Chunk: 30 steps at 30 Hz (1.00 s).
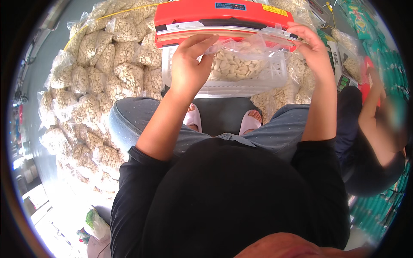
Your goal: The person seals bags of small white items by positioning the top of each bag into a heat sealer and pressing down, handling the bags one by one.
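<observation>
A clear plastic bag of flat, pale seeds or beans point(234, 66) rests on a white perforated plastic basket point(226, 88). Its mouth lies against the long bar of a red impulse heat sealer point(190, 14). My left hand point(195, 61) pinches the left corner of the bag's mouth between thumb and fingers, just in front of the sealing strip. At the sealer's right end, my right hand point(309, 48) has its fingers and thumb around the bag's other edge; the exact contact is hard to see.
Many filled clear bags point(90, 74) are heaped on the floor at left, with more right of the basket. Beyond them at right are a digital scale point(342, 69), a co-worker's bare arm point(371, 106) and stacked green printed bags point(371, 42). A yellow cord point(113, 13) crosses the left heap.
</observation>
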{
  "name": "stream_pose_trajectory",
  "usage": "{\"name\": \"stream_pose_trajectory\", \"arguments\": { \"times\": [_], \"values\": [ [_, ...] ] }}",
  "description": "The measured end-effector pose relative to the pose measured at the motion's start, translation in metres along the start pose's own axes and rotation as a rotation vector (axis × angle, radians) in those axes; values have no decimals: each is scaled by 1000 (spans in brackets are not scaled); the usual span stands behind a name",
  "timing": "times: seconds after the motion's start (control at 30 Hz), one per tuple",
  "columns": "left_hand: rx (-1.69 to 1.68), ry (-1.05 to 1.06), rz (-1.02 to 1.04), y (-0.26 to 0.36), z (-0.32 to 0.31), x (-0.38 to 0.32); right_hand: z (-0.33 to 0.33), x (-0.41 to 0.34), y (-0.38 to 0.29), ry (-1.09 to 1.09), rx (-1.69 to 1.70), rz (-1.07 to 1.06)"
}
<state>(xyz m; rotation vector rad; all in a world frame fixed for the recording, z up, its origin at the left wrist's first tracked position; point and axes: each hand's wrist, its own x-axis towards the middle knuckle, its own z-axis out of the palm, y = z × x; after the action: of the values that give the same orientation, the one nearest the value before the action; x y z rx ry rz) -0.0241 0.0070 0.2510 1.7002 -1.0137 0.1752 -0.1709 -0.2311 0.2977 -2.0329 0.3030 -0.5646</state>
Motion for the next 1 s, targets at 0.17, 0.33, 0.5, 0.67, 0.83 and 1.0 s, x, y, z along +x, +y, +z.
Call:
{"name": "stream_pose_trajectory", "arguments": {
  "times": [0.17,0.33,0.5,0.67,0.83,1.0],
  "values": [
    [25,-63,-165,3,-10,-5,-1,0,-14,-152,-412,-361],
    [38,-63,-238,-1,-21,-4,2,17,-20,-291,-846,-550],
    [69,-139,-546,5,-34,3,-29,35,-13,-448,-1021,-81],
    [-275,-35,-520,-12,-41,0,-28,6,-17,-352,-515,-133],
    [-574,31,-676,-21,-24,3,-1,-12,27,-35,201,54],
    [-758,156,-823,-28,-20,-4,20,-12,28,90,454,-31]
  ]
}}
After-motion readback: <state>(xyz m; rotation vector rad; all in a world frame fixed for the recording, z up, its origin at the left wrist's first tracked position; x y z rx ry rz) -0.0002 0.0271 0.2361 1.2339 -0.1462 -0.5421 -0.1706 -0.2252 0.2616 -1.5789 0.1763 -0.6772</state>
